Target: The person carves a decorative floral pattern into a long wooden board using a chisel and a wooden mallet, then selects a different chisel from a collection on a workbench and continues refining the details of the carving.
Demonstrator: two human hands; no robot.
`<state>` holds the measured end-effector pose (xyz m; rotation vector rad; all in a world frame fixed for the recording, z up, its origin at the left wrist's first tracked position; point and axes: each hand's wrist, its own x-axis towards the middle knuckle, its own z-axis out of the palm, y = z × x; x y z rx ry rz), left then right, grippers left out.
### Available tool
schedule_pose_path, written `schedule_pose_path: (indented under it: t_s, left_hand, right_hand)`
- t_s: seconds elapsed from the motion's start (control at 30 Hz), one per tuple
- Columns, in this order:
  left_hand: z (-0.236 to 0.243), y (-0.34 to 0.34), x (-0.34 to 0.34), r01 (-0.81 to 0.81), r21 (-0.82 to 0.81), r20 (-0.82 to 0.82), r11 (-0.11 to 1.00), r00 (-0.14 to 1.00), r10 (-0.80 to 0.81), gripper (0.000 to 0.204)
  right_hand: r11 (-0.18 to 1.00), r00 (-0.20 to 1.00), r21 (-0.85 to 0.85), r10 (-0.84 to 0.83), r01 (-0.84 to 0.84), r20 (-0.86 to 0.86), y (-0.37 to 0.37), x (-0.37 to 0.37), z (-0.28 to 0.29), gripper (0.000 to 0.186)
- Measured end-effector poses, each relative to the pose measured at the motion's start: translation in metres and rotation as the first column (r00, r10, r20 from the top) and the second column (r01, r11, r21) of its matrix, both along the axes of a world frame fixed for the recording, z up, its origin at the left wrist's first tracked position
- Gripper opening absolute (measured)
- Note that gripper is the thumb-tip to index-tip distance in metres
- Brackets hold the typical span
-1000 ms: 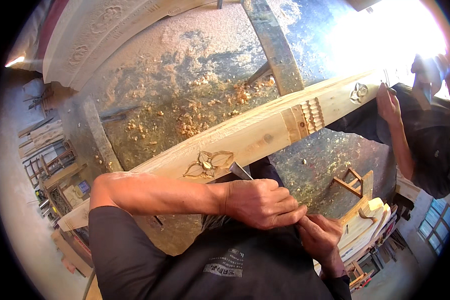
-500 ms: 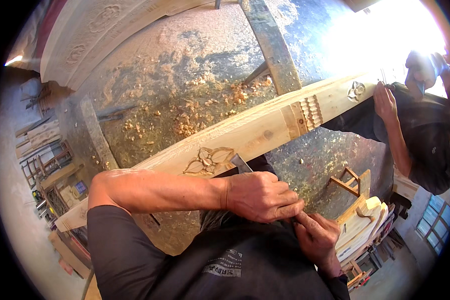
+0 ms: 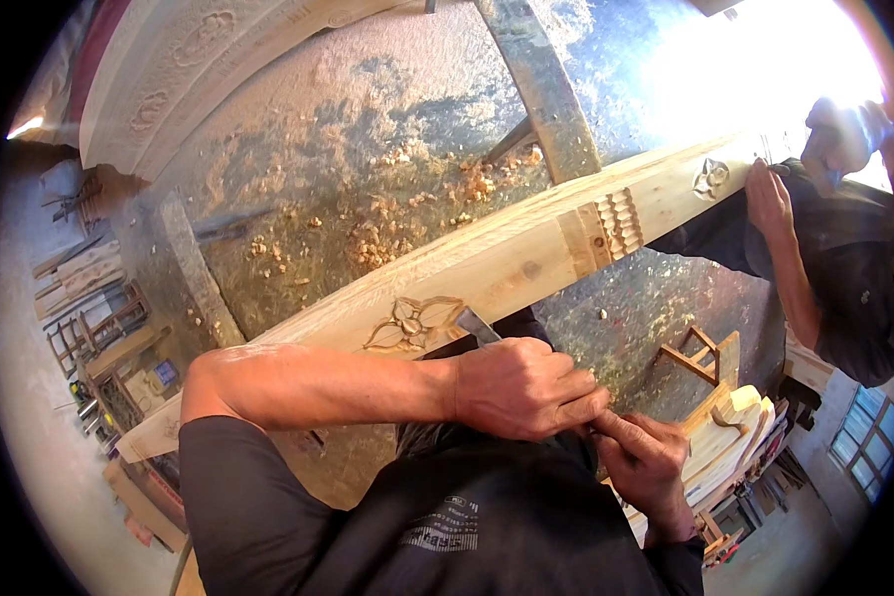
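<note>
A long pale wooden beam runs slantwise in front of me, with a carved flower near its middle. My left hand is wrapped round a chisel, and its flat metal blade sticks out beyond the knuckles. The blade's tip meets the beam at the flower's right petal. Below and to the right, my right hand is closed on the rear end of the same chisel. Most of the handle is hidden by my fingers. My left forearm crosses over the beam's left part.
A co-worker at the far right has a hand on the beam beside another small carved flower. A wooden bench stands under the beam. Wood shavings litter the floor. Carved boards are stacked at the right.
My right hand has shifted slightly right, still on the chisel's rear end. The left hand and the blade have barely moved. The co-worker's raised far hand has shifted slightly.
</note>
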<state>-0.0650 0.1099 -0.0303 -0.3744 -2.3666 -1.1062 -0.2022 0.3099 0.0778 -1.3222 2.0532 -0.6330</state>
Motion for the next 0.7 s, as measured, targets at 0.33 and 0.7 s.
schedule_pose_path:
  t_s: [0.33, 0.7]
  left_hand:
    - [0.002, 0.001, -0.004, -0.043, -0.007, 0.039, 0.999, 0.998, 0.044, 0.033]
    - [-0.001, 0.003, -0.002, -0.057, -0.092, 0.027, 0.994, 0.998, 0.060, 0.036]
  right_hand:
    - [0.999, 0.998, -0.027, 0.020, -0.018, 0.057, 0.000, -0.016, -0.012, 0.033]
    - [0.999, 0.997, -0.032, 0.028, -0.026, 0.068, -0.001, -0.016, -0.013, 0.032]
